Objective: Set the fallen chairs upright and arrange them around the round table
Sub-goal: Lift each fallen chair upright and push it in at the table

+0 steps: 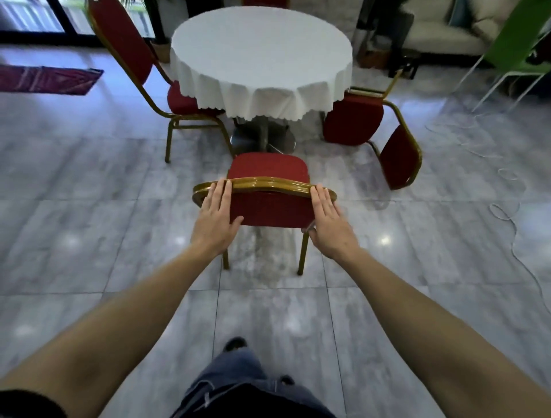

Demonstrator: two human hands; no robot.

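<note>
A red padded chair with a gold frame (268,168) stands upright right in front of me, its seat facing the round table with a white cloth (262,50). My left hand (216,217) and my right hand (328,222) lie on the two ends of its backrest, fingers reaching over the gold top rail. A second red chair (125,44) stands upright at the table's left. A third red chair (354,119) lies tipped over on the floor to the right of the table. The top of another red chair (265,2) shows behind the table.
The floor is glossy grey tile. A white cable (507,209) snakes across it on the right. A green chair with white legs (518,38) and a pale sofa (441,32) stand at the back right, a purple rug (44,79) at the left.
</note>
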